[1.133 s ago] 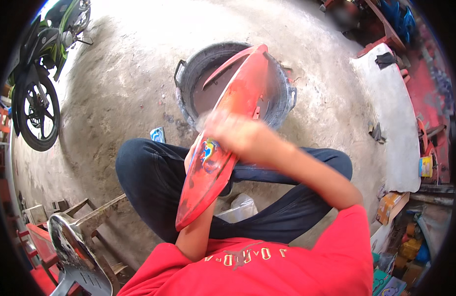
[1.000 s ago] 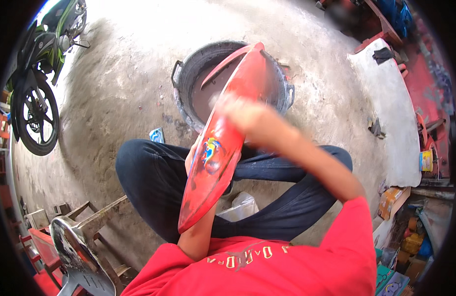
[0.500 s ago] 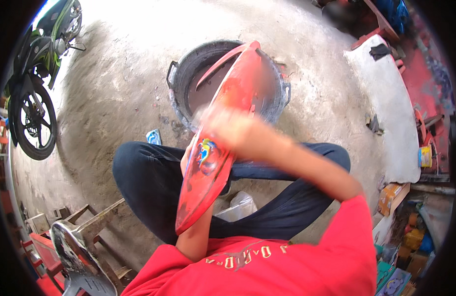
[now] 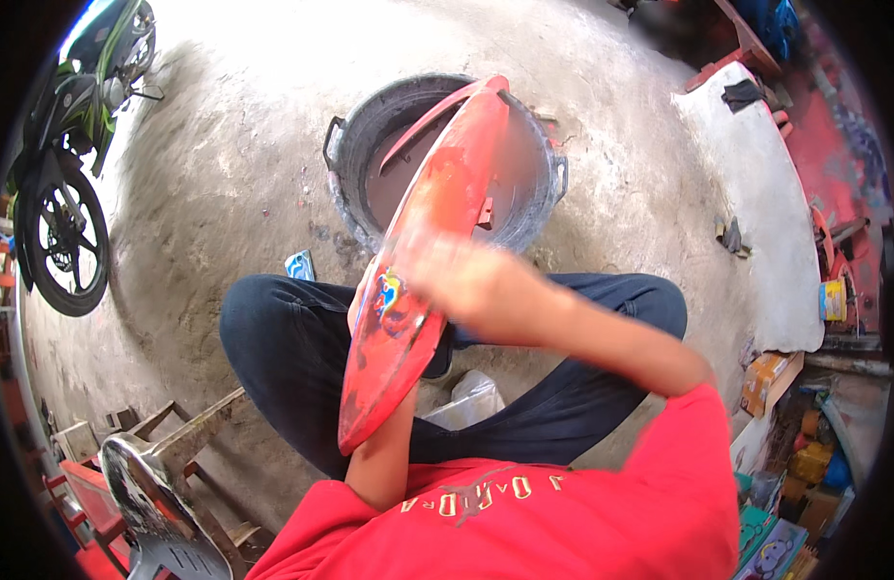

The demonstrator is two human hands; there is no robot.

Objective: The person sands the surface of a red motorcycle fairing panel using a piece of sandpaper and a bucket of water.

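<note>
Rough concrete floor [image 4: 215,232] all round, with a green-and-black motorcycle [image 4: 56,145] parked between 9 and 10 o'clock and a battered chair [image 4: 172,549] down at 8; big dark tub [image 4: 355,174] sits at 12, and the long red panel [image 4: 449,188] slants over it, one tip just past 12, the other end down at 7; right hand [image 4: 466,278] is on the panel's middle, too blurred to tell if the fingers are pressed together or pinching something; left hand [image 4: 356,304] is mostly tucked behind the panel's 9 o'clock edge, so can't tell its grip either; small blue-and-white thing [image 4: 299,266] lies at 9 near the dark trousers [image 4: 273,338]; clear plastic [image 4: 476,398] just shy of 6.
</note>
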